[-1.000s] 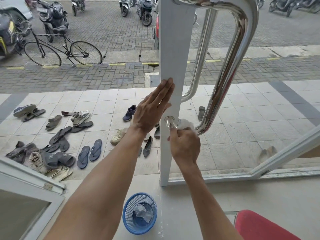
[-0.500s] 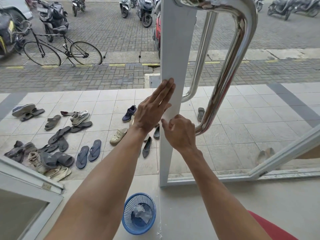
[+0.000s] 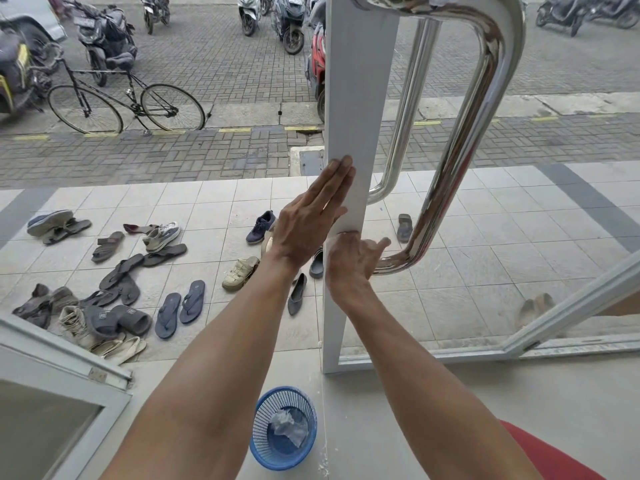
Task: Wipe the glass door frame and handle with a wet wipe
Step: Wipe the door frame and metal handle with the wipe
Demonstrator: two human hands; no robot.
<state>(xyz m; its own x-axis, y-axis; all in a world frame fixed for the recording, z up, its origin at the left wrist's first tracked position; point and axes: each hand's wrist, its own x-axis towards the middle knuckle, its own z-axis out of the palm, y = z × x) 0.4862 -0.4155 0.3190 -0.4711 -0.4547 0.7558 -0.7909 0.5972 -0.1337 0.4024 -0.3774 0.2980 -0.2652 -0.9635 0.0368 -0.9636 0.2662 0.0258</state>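
A: Where is the wet wipe?

B: I can barely see it. There's a pale edge at the top of the right hand (image 3: 351, 261), pressed against the white door frame (image 3: 360, 98) just left of where the lower end of the steel handle (image 3: 460, 161) meets it. Whether that sliver is the wipe or bare frame, I cannot tell for sure.

A: And that hand's fingers?

B: Loosely spread, thumb out toward the handle's lower bend, palm flat to the frame. It is pressing rather than gripping, so any hold on the wipe is by pressure alone.

A: The other hand?

B: The left hand (image 3: 311, 220) lies flat on the frame just above, fingers (image 3: 341, 168) straight and together, holding nothing. I judge it's steadying the door.

A: What could go wrong?

B: The door stands ajar, so a hard push might swing it and break the stroke. With the palm only pressing, the wipe could bunch, slip out and fall toward the floor by the blue basket (image 3: 283, 427). The joint where handle meets frame is also easily skipped.
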